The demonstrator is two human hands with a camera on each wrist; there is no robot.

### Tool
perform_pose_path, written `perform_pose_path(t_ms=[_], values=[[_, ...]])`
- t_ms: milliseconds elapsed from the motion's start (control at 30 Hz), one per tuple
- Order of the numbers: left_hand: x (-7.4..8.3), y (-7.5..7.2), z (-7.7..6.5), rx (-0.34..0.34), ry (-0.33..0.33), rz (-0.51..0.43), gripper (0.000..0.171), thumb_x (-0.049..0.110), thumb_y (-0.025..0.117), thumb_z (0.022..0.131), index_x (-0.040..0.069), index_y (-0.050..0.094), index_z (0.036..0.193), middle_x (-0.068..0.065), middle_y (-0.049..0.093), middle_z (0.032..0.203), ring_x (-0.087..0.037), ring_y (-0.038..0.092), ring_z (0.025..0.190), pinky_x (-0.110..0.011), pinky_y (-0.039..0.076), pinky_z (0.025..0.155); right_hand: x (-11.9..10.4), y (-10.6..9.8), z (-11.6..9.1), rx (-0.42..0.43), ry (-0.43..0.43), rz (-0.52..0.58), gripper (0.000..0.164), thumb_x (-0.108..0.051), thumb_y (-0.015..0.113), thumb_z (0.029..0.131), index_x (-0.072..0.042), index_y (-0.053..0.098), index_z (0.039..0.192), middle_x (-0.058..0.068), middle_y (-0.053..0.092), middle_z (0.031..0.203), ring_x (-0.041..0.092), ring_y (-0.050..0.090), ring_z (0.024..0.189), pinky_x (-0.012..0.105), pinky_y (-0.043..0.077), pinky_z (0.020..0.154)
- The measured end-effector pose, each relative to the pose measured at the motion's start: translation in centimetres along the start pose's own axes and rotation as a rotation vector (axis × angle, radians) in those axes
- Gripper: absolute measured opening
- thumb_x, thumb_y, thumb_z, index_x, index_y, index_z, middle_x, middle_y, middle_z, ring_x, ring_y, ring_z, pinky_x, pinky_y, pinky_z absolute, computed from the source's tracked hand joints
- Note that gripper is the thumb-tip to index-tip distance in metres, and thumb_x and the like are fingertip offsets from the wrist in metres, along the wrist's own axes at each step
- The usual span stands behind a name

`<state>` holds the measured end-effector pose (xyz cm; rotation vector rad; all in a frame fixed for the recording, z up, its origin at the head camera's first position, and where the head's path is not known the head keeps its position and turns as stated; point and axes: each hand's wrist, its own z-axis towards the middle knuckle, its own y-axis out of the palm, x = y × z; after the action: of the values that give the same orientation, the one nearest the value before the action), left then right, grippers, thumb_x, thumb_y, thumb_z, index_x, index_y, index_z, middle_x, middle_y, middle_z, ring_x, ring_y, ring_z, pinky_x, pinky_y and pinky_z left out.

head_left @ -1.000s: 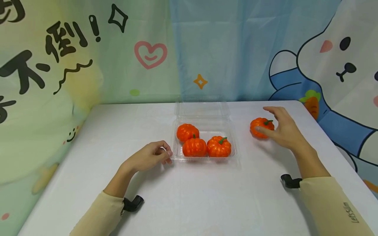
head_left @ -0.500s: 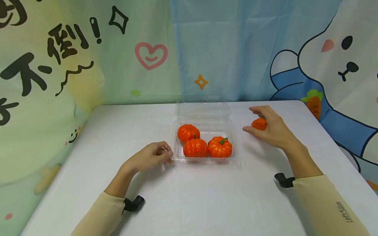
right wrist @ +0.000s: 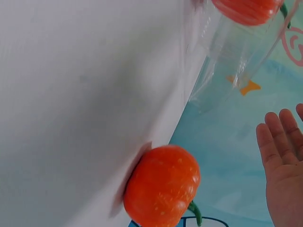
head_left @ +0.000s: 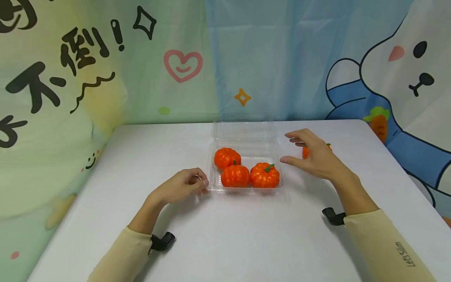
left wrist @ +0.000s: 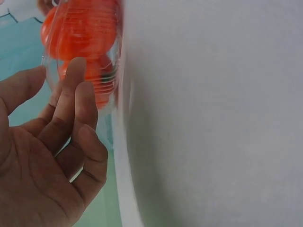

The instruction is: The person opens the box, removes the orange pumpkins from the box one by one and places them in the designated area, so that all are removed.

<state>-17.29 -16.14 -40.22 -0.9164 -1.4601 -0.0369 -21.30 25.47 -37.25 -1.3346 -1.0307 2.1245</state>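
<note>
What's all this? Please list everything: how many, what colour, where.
Cartoon-printed backdrop: 1, mostly green and blue, at the back.
Flat table: 1, white, before the backdrop.
Clear plastic hinged box: 1, transparent, table's far middle, lid open.
Glossy ribbed pumpkins: 4, orange, green stems visible on some, three in the box, one on the table to its right.
Small wrist devices: 2, black, one by each cuff.
Long sleeves: 2, beige, on the forearms.
Left hand: 1, bare, at the box's near left corner.
Right hand: 1, bare, beside the loose pumpkin.

Orange is flashed by pumpkins (head_left: 265,175) in the clear container (head_left: 254,152)! Behind it, a green-and-blue backdrop (head_left: 267,58) is cartoon-printed.
</note>
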Motion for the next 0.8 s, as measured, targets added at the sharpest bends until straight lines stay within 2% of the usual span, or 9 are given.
perform_pose_path(t_ms=[133,300,600,800], values=[[0.0,0.2,0.1,0.004,-0.003,-0.011,0.016,0.022,0.06,0.104,0.007,0.064,0.108,-0.009,0.077,0.093,-0.027,0.07,0.086,-0.035,0.047,0.08,-0.1,0.3,0.1,-0.005,-0.07,0.022,0.068,-0.024,0.089,0.081,-0.007,0.056,0.138,0.012,0.055,0.137,0.036,0.057,0.123,0.055,0.047,0.104],[0.1,0.3,0.1,0.002,-0.001,-0.004,0.018,0.023,0.06,0.104,0.006,0.063,0.108,-0.009,0.077,0.093,-0.027,0.069,0.086,-0.035,0.047,0.079,-0.5,1.0,0.3,-0.032,-0.105,0.015,0.068,-0.027,0.09,0.08,-0.009,0.057,0.137,0.008,0.057,0.135,0.032,0.057,0.122,0.054,0.048,0.104],[-0.2,0.1,0.1,-0.004,-0.003,-0.008,0.019,0.024,0.06,0.104,0.005,0.064,0.108,-0.01,0.077,0.093,-0.027,0.069,0.086,-0.035,0.045,0.08,-1.8,1.9,0.7,-0.153,-0.064,0.025,0.073,-0.038,0.088,0.082,-0.014,0.055,0.142,0.007,0.056,0.142,0.031,0.053,0.131,0.06,0.044,0.106],[-0.1,0.0,0.2,-0.009,0.008,-0.003,0.016,0.022,0.059,0.104,0.006,0.064,0.107,-0.01,0.077,0.094,-0.027,0.069,0.086,-0.034,0.047,0.08,-1.9,2.3,0.8,-0.223,-0.038,0.019,0.076,-0.047,0.087,0.08,-0.017,0.055,0.142,0.007,0.057,0.142,0.03,0.054,0.132,0.06,0.044,0.107]])
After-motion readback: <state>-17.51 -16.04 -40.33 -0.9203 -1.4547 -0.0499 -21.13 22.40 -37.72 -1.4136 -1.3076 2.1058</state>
